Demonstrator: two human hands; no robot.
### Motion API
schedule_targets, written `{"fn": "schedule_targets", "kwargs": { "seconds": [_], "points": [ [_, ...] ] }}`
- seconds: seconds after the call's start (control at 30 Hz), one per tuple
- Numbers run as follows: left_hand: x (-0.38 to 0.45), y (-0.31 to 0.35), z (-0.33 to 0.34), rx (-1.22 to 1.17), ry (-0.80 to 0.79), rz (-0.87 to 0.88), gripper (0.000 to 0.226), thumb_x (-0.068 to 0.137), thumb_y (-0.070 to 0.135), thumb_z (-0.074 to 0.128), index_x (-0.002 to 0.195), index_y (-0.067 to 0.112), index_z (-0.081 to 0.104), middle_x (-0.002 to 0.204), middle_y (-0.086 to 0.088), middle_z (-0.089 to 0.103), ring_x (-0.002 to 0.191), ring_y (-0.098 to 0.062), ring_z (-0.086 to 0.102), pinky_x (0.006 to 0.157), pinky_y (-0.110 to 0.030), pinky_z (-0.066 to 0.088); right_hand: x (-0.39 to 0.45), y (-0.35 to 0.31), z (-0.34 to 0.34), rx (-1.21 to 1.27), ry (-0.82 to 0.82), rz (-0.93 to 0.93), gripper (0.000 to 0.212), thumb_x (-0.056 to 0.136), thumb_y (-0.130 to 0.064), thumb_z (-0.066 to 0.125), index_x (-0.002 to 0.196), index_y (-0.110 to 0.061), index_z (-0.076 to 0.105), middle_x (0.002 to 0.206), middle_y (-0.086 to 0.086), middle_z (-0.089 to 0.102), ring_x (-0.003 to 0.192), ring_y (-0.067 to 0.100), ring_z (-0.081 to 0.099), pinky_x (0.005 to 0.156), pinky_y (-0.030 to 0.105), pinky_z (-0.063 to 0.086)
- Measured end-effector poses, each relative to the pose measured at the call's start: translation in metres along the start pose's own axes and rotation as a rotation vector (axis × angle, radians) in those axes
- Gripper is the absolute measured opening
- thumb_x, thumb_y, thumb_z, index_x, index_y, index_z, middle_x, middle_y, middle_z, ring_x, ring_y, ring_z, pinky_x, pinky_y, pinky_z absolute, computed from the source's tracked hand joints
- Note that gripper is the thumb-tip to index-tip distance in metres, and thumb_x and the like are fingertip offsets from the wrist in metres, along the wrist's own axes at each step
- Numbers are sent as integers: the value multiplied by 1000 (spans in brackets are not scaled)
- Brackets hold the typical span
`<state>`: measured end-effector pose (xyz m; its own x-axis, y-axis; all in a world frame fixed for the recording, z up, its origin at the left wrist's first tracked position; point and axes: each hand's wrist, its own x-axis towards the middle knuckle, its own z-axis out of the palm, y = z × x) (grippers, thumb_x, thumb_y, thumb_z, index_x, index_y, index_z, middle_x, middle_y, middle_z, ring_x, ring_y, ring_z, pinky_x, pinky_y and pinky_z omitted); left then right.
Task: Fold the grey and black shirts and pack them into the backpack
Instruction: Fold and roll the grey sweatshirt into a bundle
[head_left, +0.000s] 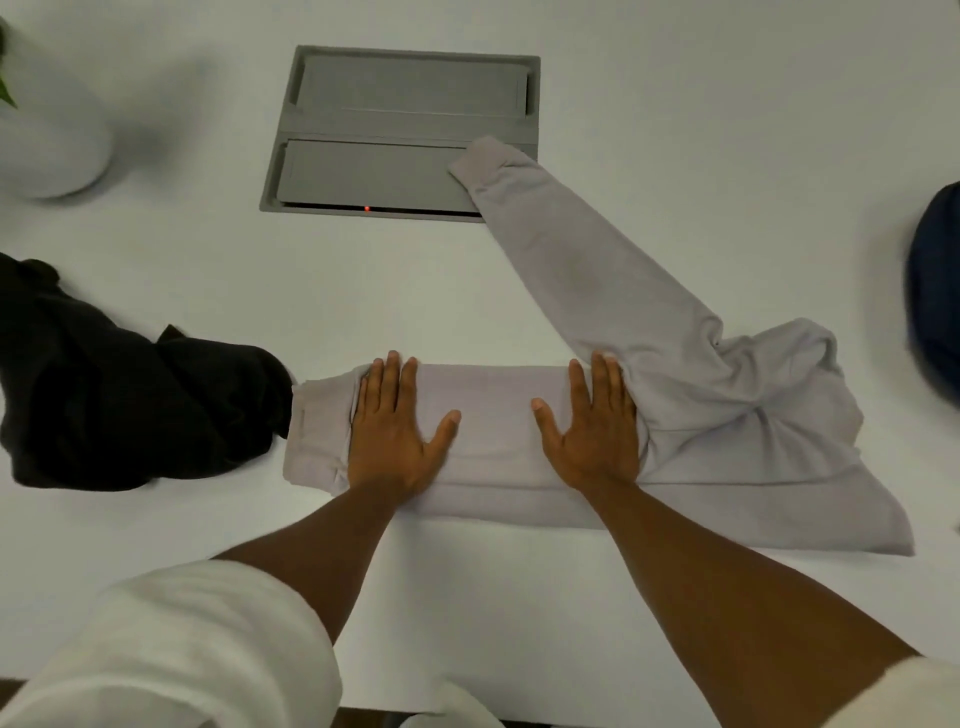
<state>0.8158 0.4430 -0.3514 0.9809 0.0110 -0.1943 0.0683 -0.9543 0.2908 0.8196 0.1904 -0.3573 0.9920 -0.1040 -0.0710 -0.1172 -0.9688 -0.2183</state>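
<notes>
Item: my left hand (397, 434). Palm down, flat on the left part of the folded band of the grey shirt (613, 415), fingers straight and pointing away from me, thumb spread toward the centre. It presses; it grasps nothing. Forearm bare, white sleeve (171, 649) pushed up past the elbow.

Item: my right hand (589, 434). Palm down, flat on the same band, fingers straight, thumb spread toward the left hand. It presses, grasping nothing.

Item: grey shirt. Lies on the white table (182, 291) in front of me, body folded into a long band under both hands; one sleeve runs away to the far side, its cuff resting on the grey recessed panel (379, 130); loose bunched cloth to the right.

Item: black shirt (114, 395). Crumpled heap at left, touching the grey shirt's left end.

Item: backpack (935, 291). Dark shape at the right edge, blurred, apart from the grey shirt.
</notes>
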Motion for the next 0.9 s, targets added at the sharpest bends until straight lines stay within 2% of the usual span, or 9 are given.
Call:
{"fn": "schedule_targets", "kwargs": {
  "seconds": [0.07, 0.13, 0.23, 0.37, 0.47, 0.57, 0.67, 0.77, 0.9],
  "points": [
    [1, 2, -2, -2, -14, -4, 89, 95, 73, 28, 162, 20, 5, 170, -3, -1, 156, -21, -8, 126, -39, -3, 10, -6, -8, -6, 42, 21, 65, 97, -58, 39, 141, -10, 50, 150, 15, 43, 140, 31, 37, 114, 44, 31],
    [2, 5, -4, -15, -16, -18, 90, 94, 74, 29, 162, 19, 7, 170, -4, 1, 156, -21, -7, 126, -38, -5, 27, -10, -21, -55, 79, 17, 54, 96, -50, 46, 121, -5, 60, 127, 16, 59, 114, 33, 56, 92, 44, 43],
    [4, 14, -5, -50, 19, -70, 89, 92, 74, 32, 159, 17, 20, 168, -7, 15, 156, -24, 5, 126, -38, -1, 58, -12, -44, -99, -8, 46, 42, 95, -39, 54, 114, -2, 57, 114, 16, 56, 96, 32, 58, 69, 39, 43],
    [12, 31, -11, -74, 147, -101, 78, 89, 69, 40, 142, 13, 47, 143, -10, 51, 137, -32, 42, 121, -48, 23, 84, -9, -59, -166, -205, 127, 31, 100, -31, 49, 121, -8, 52, 123, 12, 49, 105, 26, 55, 71, 33, 40],
    [22, 47, -17, -79, 166, -72, 63, 88, 61, 48, 133, 18, 57, 130, -5, 61, 124, -28, 53, 109, -46, 35, 88, -4, -65, -152, -222, 96, 24, 98, -15, 47, 118, -9, 58, 120, 11, 53, 103, 28, 57, 76, 33, 43],
    [35, 71, -23, -170, 78, -27, 46, 92, 57, 51, 121, 23, 64, 120, 1, 65, 115, -23, 56, 96, -40, 42, 86, 1, -74, 69, -130, 159, 31, 92, -9, 51, 122, -9, 58, 121, 12, 50, 106, 31, 56, 82, 38, 47],
    [49, 102, -34, -352, -22, -125, 39, 95, 57, 54, 113, 25, 68, 112, 7, 66, 110, -15, 58, 91, -34, 47, 85, 4, -91, 307, 7, 200, 26, 92, -9, 52, 116, -6, 59, 116, 12, 57, 106, 32, 54, 89, 44, 44],
    [59, 147, -50, -669, -243, -212, 45, 93, 65, 52, 98, 24, 69, 99, 7, 71, 98, -16, 66, 86, -31, 50, 84, 9, -119, 778, -10, 372, 8, 96, -8, 44, 95, -8, 52, 87, 1, 55, 83, 22, 51, 71, 30, 43],
    [60, 215, -74, -1161, -568, -362, 60, 89, 74, 50, 103, 20, 70, 108, -4, 74, 101, -22, 69, 98, -40, 54, 74, 19, -162, 1118, 25, 431, 32, 93, -2, 42, 65, -17, 36, 66, -5, 37, 63, 11, 34, 58, 25, 29]
  ]
}}
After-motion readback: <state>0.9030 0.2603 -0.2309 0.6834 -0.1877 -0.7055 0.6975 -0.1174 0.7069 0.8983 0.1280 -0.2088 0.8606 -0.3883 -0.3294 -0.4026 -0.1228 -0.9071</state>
